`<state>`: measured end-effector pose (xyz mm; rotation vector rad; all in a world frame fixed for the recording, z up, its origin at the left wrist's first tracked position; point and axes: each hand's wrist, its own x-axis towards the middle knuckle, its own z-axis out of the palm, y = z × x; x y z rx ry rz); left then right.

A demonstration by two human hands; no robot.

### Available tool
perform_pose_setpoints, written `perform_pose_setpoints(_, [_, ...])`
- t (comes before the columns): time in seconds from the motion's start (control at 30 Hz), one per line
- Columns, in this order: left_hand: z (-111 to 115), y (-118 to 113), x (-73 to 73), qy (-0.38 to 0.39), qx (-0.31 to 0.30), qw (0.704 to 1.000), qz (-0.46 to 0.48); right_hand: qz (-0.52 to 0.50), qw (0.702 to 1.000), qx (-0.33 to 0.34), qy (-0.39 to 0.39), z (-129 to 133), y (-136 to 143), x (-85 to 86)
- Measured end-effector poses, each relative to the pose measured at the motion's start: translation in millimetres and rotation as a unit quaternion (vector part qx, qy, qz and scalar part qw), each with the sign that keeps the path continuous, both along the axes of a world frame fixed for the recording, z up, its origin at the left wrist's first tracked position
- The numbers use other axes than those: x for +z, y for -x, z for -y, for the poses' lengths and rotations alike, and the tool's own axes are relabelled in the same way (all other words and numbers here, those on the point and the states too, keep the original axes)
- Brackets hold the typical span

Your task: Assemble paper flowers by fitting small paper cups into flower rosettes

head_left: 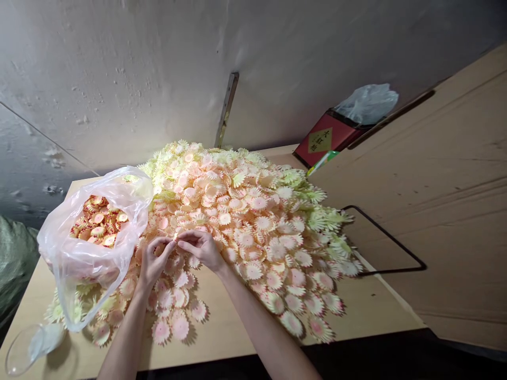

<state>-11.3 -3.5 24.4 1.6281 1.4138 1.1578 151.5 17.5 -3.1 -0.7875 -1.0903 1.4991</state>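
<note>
My left hand [153,262] and my right hand [203,248] meet fingertip to fingertip, both pinched closed. What sits between the fingertips is too small to make out. They are over the front left part of a wide heap of artificial flower petal layers [245,211], pale pink and cream with fringed edges, some tipped dark pink. Yellow-green layers lie along the heap's back and right side. Left of my left hand stands an open translucent plastic bag [59,237], holding many smaller yellow layers with red edges [99,219].
A clear plastic tub [26,348] lies tilted at the table's front left corner. At the back right are a red tin [317,140] topped by a crumpled plastic bag [368,103], a cardboard sheet [443,200] and a dark metal loop [396,237]. Some petal layers touch the loop.
</note>
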Motion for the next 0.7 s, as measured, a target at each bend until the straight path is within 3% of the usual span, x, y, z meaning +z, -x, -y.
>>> perform_pose_setpoints(0.4, [-2.1, 4.0, -6.0, 0.002, 0.002, 1.000, 0.009, 0.005, 1.000, 0.008, 0.013, -0.6, 0.3, -2.3])
perform_pose_setpoints(0.7, [-1.4, 2.6, -0.8, 0.010, 0.008, 1.000, 0.002, 0.028, 0.999, -0.007, 0.016, -0.6, -0.3, 0.1])
